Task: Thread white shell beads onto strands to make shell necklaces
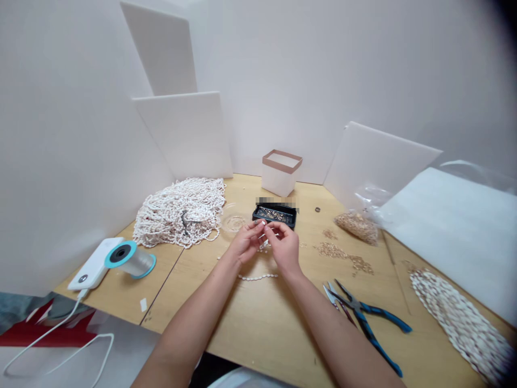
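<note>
In the middle of the head view, my left hand (247, 241) and my right hand (285, 249) meet with fingertips pinched. A small white bead (263, 223) shows at the left fingertips, touching or very near the right ones. What the right fingers pinch is too small to make out. More white beads (264, 247) show in the gap between the palms, partly hidden. A short white bead strand (258, 278) lies curved on the table below the wrists. Just beyond my fingers stands a black tray (294, 222) with small gold-coloured pieces in it.
A heap of white bead strands (177, 213), a clear dish (226, 223), a wire spool (131, 260) and a white power bank (95, 264) are left. Right are loose gold pieces (331, 250), a plastic bag (357, 226), pliers (357, 307) and more strands (456, 323). A white box (278, 180) stands behind.
</note>
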`<state>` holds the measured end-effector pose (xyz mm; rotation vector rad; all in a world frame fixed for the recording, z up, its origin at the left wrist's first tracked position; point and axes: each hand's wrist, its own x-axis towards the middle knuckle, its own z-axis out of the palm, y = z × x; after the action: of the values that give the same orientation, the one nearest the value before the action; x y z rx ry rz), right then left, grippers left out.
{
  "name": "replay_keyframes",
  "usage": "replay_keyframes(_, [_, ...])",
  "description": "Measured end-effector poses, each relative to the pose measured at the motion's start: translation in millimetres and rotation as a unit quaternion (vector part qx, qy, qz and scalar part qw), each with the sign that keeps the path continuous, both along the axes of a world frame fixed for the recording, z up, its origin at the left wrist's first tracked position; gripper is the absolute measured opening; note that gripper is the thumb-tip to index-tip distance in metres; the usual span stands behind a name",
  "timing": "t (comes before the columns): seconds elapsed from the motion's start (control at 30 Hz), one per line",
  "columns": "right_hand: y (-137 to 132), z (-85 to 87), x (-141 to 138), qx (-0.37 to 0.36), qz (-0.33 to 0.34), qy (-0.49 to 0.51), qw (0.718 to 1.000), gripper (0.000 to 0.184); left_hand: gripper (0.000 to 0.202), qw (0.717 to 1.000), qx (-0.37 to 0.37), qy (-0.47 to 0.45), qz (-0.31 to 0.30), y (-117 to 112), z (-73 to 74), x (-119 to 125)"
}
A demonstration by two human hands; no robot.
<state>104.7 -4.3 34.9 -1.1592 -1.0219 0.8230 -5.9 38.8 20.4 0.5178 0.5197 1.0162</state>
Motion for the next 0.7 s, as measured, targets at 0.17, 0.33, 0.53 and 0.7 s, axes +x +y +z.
replay_keyframes(0.17, [-0.4, 0.4, 0.0, 0.006, 0.0, -0.007, 1.0, 0.014, 0.024, 1.0, 0.006, 0.0, -0.005, 0.1, 0.3, -0.2])
replay_keyframes(0.33, [-1.0, 1.5, -0.7, 0.013, 0.0, -0.014, 1.0, 0.012, 0.023, 1.0, 0.008, 0.005, -0.002, -1.0, 3.6, -0.6])
replay_keyframes(0.53, [-2.3, 2.0, 1.2, 0.012, 0.002, -0.028, 1.0, 0.014, 0.024, 1.0, 0.012, 0.004, 0.002, -1.5, 2.0, -1.3])
replay_keyframes(0.7, [-1.1, 1.1, 2.3, 0.023, 0.002, -0.047, 0.999, 0.016, 0.022, 1.0, 0.005, -0.004, 0.004, -0.5, 0.8, -1.7])
